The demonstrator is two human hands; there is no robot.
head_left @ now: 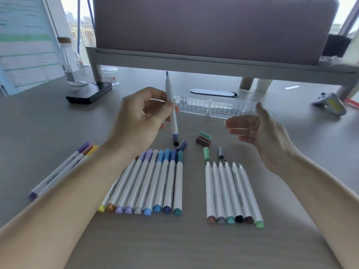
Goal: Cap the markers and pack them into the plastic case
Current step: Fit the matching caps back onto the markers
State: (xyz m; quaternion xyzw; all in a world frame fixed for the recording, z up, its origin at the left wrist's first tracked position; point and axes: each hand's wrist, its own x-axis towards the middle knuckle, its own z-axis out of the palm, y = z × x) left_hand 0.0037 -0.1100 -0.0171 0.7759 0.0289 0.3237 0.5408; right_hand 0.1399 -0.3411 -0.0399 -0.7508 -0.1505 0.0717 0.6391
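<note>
On the desk (58, 123), capped markers (155, 183) lie in a row left of a row of uncapped markers (231, 191), with loose caps (206, 153) just behind both rows, the plastic case (213, 107) farther back, and three more markers (64, 169) far left.

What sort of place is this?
Likely an office workstation by a high window: a grey desk with a cable slot, a raised shelf over it, and city buildings outside.

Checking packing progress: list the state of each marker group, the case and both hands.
Blue marker: uncapped, pinched upright by left hand.
Right hand: open, empty.
Plastic case: open, no markers visible inside.
Middle row: capped, lying flat.
Right row of six: uncapped.
Left three markers: capped.
Loose caps: off, lying separately.
</note>
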